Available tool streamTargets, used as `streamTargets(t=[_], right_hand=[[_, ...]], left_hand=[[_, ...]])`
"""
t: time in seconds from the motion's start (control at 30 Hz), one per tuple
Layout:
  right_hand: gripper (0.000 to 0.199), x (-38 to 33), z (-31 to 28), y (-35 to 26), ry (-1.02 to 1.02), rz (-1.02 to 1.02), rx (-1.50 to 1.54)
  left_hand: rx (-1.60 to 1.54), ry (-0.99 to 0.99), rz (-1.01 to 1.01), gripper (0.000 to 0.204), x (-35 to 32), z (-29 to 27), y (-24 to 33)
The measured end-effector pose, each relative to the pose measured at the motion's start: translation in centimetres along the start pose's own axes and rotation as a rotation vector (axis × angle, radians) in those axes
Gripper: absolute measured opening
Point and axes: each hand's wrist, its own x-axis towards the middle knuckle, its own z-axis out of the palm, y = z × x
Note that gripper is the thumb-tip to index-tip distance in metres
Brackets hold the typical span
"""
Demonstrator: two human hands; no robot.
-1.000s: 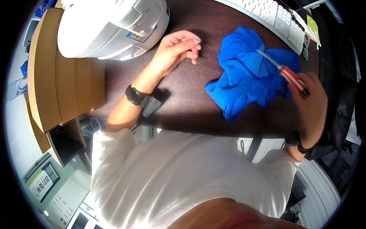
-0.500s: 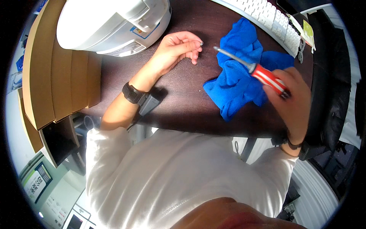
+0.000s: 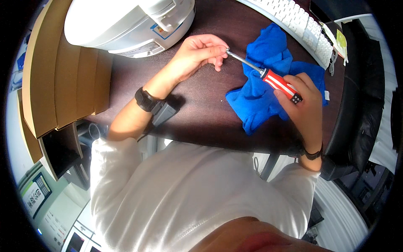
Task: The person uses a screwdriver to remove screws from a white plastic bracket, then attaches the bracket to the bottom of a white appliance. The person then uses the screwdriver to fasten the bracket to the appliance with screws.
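Dark grained desk [image 3: 201, 113], rumpled blue cloth [image 3: 258, 98], slim-shafted striped screwdriver [image 3: 269, 78]

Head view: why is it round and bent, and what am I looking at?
No robot here: a person works with two bare hands. A wide fisheye camera worn on the head looks down, which bends straight edges near the rim. The left hand pinches a small metal piece; the right hand holds a red-and-white screwdriver, its tip at that piece. On the dark table lies a blue cloth, with a white keyboard beyond it. A white appliance stands at the upper left.
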Motion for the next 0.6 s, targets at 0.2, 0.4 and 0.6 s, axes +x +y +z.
streamTargets(t=[0.2, 0.4, 0.6], right_hand=[[0.027, -0.16, 0.11, 0.04, 0.003, 0.008, 0.027], [0.027, -0.25, 0.27, -0.09, -0.006, 0.044, 0.031], [0.026, -0.44, 0.64, 0.26, -0.009, 0.055, 0.08]], left_hand=[[0.008, 0.003, 0.003, 0.015, -0.05, -0.05, 0.11], [0.025, -0.003, 0.017, 0.015, -0.06, -0.14, 0.05], [0.031, 0.003, 0.034, 0.014, 0.01, -0.1, 0.0]])
